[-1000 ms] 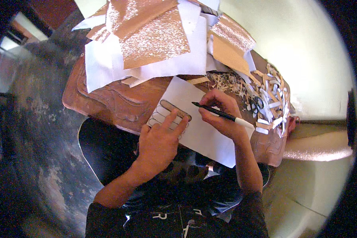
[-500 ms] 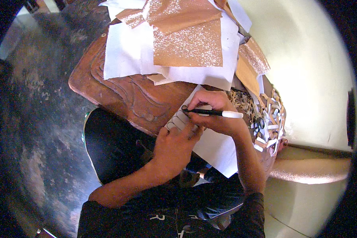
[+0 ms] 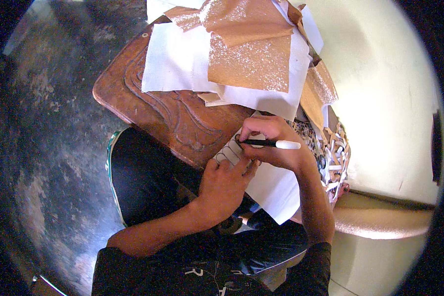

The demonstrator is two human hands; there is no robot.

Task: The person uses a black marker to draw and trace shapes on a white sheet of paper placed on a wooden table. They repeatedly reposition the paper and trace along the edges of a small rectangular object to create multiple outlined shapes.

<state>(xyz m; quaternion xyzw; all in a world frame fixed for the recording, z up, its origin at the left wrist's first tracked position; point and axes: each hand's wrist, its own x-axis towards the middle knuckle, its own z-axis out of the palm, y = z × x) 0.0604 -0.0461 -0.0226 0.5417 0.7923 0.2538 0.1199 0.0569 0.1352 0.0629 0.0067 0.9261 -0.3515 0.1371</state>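
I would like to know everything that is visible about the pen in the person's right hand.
The slim pen with a black barrel and white end cap lies almost level, its tip pointing to the person's left and its white end to the right. The right hand pinches it near the tip, over a white paper sheet that bears drawn loops. The left hand presses that sheet beside it. The tip itself is hidden.

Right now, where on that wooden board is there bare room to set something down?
Bare wood shows only on the wooden board's near-left strip, below the white sheets. The far side is piled with glitter paper; paper strips crowd the right.
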